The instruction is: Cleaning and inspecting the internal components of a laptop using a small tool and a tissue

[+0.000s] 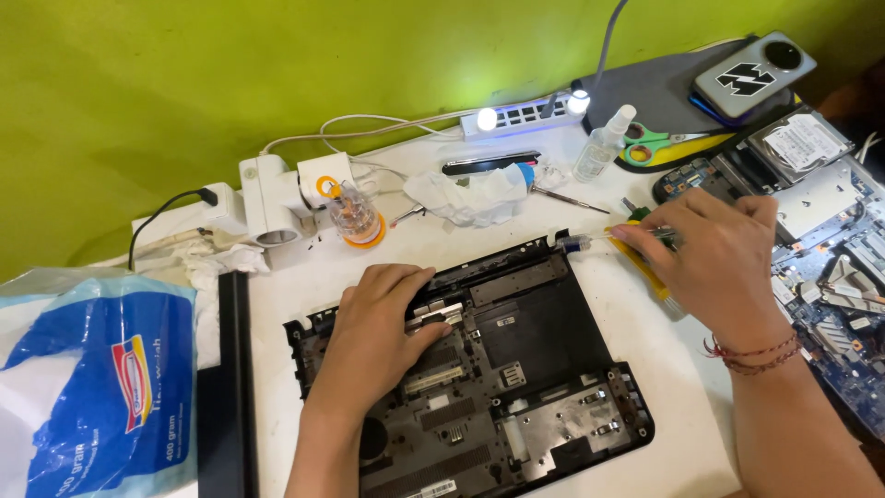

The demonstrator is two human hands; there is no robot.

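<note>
Yellow-green wall [184,74], white table [645,369]

A blue and white plastic bag [97,378] lies well to the left of the left hand, with a white plug adapter [272,198] and a small clear jar [354,215] beyond that hand. Past the right hand stand a small spray bottle [604,145] and green-handled scissors [656,143], near a lit white power strip [525,112]. A bare circuit board [834,277] lies just right of the right hand, a hard drive [798,143] beyond it
</note>
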